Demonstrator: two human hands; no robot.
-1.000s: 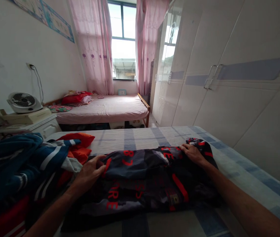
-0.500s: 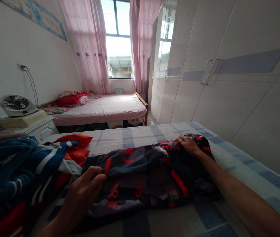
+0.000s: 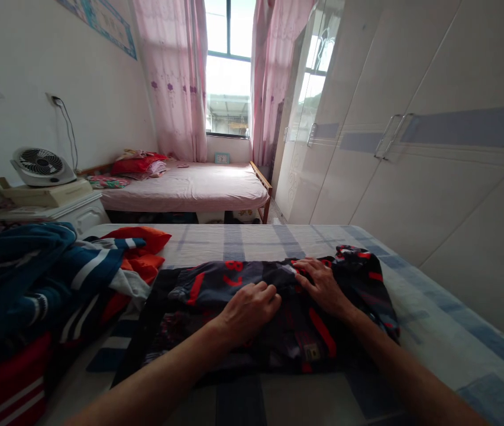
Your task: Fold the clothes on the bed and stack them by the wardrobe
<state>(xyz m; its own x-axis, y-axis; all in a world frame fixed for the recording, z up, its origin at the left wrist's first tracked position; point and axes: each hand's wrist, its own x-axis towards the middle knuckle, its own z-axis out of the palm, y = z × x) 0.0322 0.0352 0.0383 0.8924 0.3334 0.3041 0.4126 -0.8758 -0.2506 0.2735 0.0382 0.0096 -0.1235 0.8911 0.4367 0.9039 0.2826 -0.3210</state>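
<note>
A black and grey jacket (image 3: 274,331) with red lettering and red stripes lies spread on the bed, its sleeve (image 3: 216,284) laid lengthwise across the body. My left hand (image 3: 252,310) rests at the middle of the jacket, fingers curled in and closed on the fabric at the sleeve's lower edge. Just to its right, my right hand (image 3: 322,287) lies palm down on the jacket's upper part with its fingers spread. Past that hand, the right end of the jacket is bunched up. Both hands cover some of the lettering.
A checked blue and white sheet (image 3: 429,355) covers the bed. Piled clothes (image 3: 34,296) in blue, red and orange lie at left. Beyond stand a cabinet with a fan (image 3: 41,165), a second bed (image 3: 199,186) and a window. A white wardrobe (image 3: 412,195) lines the right side.
My left hand has moved right from the sleeve's cuff end to the jacket's middle. My right hand has come left and down, its fingers now spread. The view has shifted slightly.
</note>
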